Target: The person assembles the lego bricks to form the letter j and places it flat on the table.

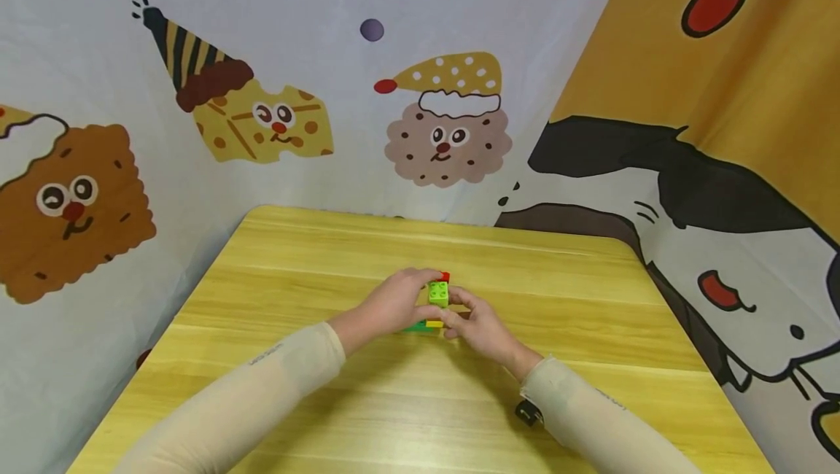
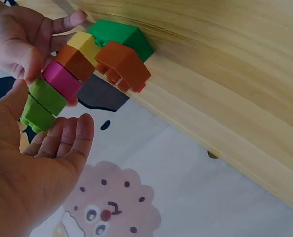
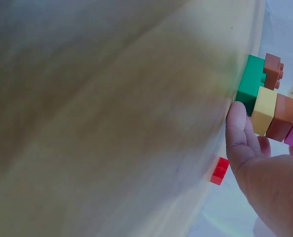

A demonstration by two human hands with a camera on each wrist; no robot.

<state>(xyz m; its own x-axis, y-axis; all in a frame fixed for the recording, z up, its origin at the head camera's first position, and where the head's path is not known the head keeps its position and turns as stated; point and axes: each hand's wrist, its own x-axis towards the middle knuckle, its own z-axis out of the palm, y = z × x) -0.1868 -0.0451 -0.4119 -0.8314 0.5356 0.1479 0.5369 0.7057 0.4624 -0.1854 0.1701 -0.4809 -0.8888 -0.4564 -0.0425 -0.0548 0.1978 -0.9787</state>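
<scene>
A tower of toy building bricks stands between my hands. Its base is a dark green brick, and above that come a yellow brick, a brown brick, a pink brick and two light green bricks. Beside the tower, another brown brick sits on the green base. My left hand holds the uppermost light green brick between thumb and fingers. Around the pink and lower light green bricks, the right hand pinches the tower, its lower fingers close to the base.
A loose red brick lies on the wooden table behind the tower. Next to the right sleeve is a small black object. Behind the table's far edge hangs a cloth printed with cartoon figures.
</scene>
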